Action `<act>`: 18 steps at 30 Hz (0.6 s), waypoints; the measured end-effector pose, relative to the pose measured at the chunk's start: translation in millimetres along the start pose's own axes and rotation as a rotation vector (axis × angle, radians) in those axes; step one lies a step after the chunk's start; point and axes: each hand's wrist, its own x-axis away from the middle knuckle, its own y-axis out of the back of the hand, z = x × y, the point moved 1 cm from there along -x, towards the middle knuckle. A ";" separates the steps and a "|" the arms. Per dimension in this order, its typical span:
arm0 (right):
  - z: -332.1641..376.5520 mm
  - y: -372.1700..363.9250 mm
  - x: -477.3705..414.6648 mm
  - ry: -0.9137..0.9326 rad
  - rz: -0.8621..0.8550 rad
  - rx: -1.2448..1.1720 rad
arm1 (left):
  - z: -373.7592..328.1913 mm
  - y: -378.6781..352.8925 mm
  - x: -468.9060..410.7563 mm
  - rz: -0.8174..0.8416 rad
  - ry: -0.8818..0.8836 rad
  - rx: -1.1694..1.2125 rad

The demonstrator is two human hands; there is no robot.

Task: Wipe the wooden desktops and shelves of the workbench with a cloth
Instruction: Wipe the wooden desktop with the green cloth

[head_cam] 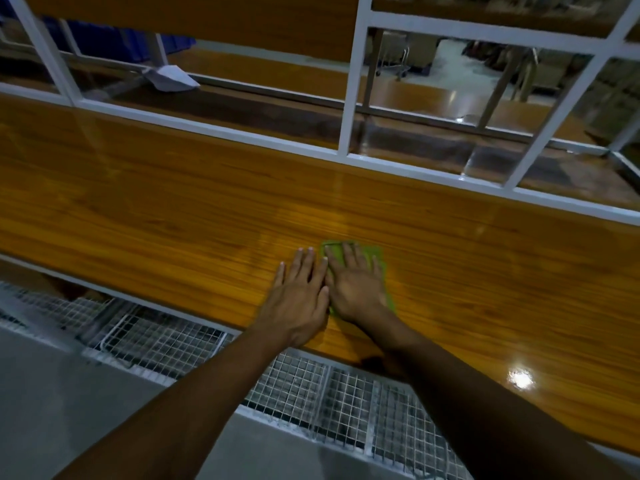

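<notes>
Head view looks down on a long wooden desktop (156,209) that runs slantwise across the picture, glossy and streaked with blur. Both hands lie flat on it near its front edge, side by side and touching along the index fingers. The right hand (356,289) presses down on a green cloth (375,254) with straight, spread fingers; nothing is curled round the fabric, which shows past the fingertips and along the hand's outer side. The left hand (301,299) rests palm-down on bare wood just beside the cloth, fingers straight and slightly fanned, holding nothing. Both bare forearms reach in from the bottom of the frame. A bright glare (519,378) sits on the wood to the right of the arms. Below the front edge hangs a wire mesh shelf (173,344), and under that lies a grey floor (52,393). Behind the desktop stands a white metal frame (349,109) of posts and rails, with a wooden board (207,22) fixed higher up. Beyond the frame lies another wooden top, and on it a crumpled white sheet (171,77); whether it is paper or fabric cannot be told.
</notes>
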 end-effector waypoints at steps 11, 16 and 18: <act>-81.4 7.8 20.5 -0.218 -0.024 -0.019 | 1.7 -1.0 -4.6 -0.073 0.177 0.049; -25.6 -2.3 55.9 -0.178 -0.084 0.035 | -5.3 2.3 -8.7 -0.027 -0.031 -0.046; -6.7 -3.9 61.2 -0.101 -0.052 0.023 | -6.6 3.5 -15.0 -0.015 -0.116 -0.093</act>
